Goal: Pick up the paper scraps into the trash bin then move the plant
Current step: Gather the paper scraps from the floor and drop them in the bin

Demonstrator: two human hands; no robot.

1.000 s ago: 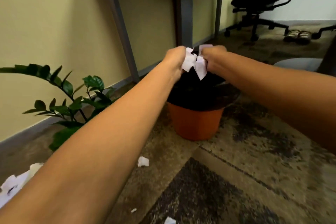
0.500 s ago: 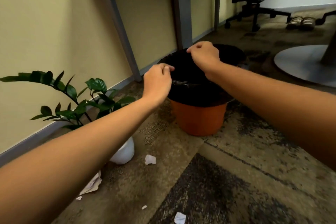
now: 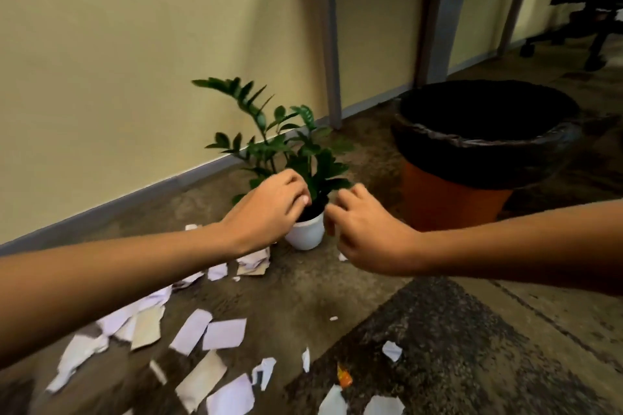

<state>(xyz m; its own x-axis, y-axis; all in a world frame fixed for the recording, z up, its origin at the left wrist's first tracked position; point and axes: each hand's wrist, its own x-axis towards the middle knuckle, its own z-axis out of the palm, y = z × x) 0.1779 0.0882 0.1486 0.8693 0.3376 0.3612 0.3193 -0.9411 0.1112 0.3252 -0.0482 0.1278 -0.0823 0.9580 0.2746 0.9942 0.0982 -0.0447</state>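
Observation:
A small green plant [image 3: 290,145] stands in a white pot [image 3: 306,233] on the floor by the wall. My left hand [image 3: 269,212] hovers at the pot's left rim, fingers curled, holding nothing. My right hand [image 3: 364,236] sits just right of the pot, fingers loosely bent and empty. The orange trash bin [image 3: 448,202] with a black liner stands to the right of the plant; its inside is dark. Several white paper scraps [image 3: 224,333] lie scattered on the floor in front of and left of the pot.
Grey table legs [image 3: 332,44] rise against the yellow wall behind the plant. A black office chair [image 3: 586,7] stands at the far right. A small orange bit [image 3: 344,379] lies on the darker carpet patch [image 3: 438,364] near the bottom.
Both hands dropped the paper scraps at the bin, then swung left and down to either side of the plant pot. The view turned left, showing more scraps.

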